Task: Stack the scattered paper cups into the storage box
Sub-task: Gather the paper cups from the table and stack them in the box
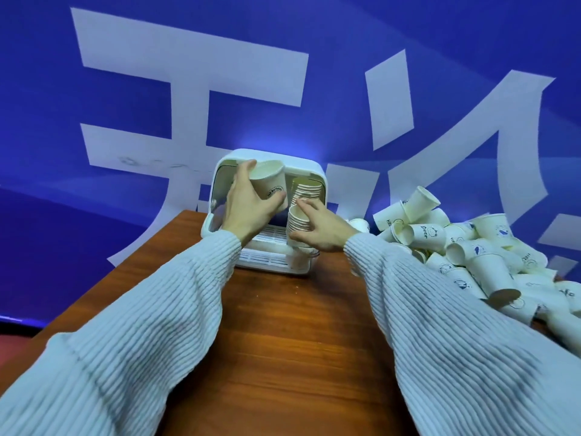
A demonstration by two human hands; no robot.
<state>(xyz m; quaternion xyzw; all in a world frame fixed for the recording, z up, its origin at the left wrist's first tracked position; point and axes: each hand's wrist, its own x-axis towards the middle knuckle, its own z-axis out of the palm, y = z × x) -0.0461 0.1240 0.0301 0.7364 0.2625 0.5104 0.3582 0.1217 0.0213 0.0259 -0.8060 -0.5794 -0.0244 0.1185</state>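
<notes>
A white storage box (314, 173) stands open at the far end of the wooden table (283, 341). My left hand (248, 206) grips a single white paper cup (268, 180) in front of the box's opening, mouth tilted up. My right hand (320, 228) holds a tall stack of nested cups (297, 223) standing in the box. A second stack (306, 190) sits behind it inside the box. A big heap of loose paper cups (471, 256) lies on the table to the right.
A blue wall banner with large white characters (188, 89) rises right behind the table. The box has a slatted white floor (267, 256). One cup in the heap shows its brown base (503, 297). The table's left edge runs diagonally.
</notes>
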